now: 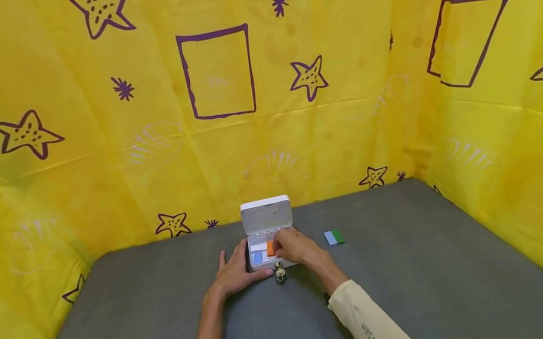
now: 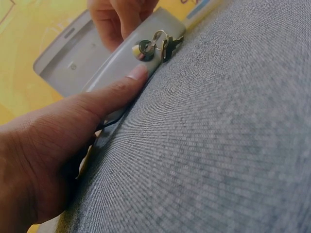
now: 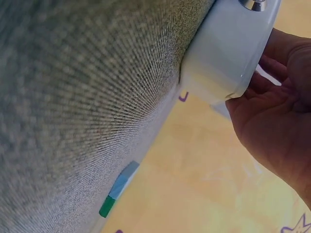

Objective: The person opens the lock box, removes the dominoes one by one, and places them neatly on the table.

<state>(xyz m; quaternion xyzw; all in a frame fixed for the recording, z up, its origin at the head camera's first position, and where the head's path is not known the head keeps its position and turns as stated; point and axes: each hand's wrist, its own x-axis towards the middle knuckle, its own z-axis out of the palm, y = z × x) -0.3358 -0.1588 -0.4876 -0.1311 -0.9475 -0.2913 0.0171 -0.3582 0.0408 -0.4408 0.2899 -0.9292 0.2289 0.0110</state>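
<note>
A small white metal cash box [image 1: 261, 266] stands on the grey table with its lid [image 1: 266, 217] raised. My left hand [image 1: 235, 273] steadies its front left corner, thumb along the front wall and fingers by the left side. A key ring with keys [image 2: 170, 47] hangs from the lock [image 2: 144, 50] near that thumb. My right hand [image 1: 292, 244] reaches inside from the right, fingers bent down; the box wall hides the fingertips in the right wrist view, so I cannot tell whether they pinch anything. Beside them lies an orange block [image 1: 270, 248], with a light blue block [image 1: 257, 257] and white pieces [image 1: 258, 247] further left.
To the right of the box, a light blue block [image 1: 329, 238] and a green block [image 1: 338, 236] lie side by side on the table [image 1: 405, 279]. Yellow cloth [image 1: 352, 131] with purple drawings encloses the back and both sides.
</note>
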